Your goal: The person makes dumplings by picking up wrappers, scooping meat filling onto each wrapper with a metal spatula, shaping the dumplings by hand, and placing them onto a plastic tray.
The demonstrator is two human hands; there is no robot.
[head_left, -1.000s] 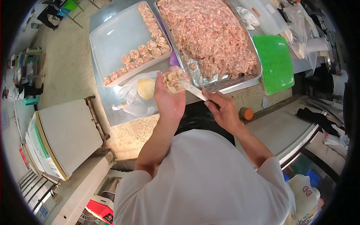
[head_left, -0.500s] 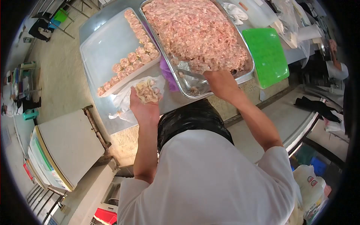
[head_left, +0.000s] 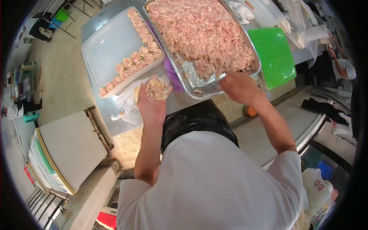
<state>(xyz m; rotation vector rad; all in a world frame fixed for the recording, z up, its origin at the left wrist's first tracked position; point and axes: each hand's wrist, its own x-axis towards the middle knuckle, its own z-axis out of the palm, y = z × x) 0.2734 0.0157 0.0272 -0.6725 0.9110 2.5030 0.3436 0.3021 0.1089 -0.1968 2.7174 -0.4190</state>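
As the left hand's (head_left: 151, 109) fingers curl round a dumpling (head_left: 156, 90) — the right hand's (head_left: 242, 89) clasp a spatula (head_left: 209, 89).

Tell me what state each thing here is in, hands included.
Left hand: cupped under the dumpling
Dumpling: filled, open at the top
Right hand: closed on the flat tool
Flat tool: blade in the metal tray
Metal tray: heaped with minced meat, bare at one corner
Plastic tray: partly filled with small dumplings
Green lid: lying flat
Purple sheet: crumpled
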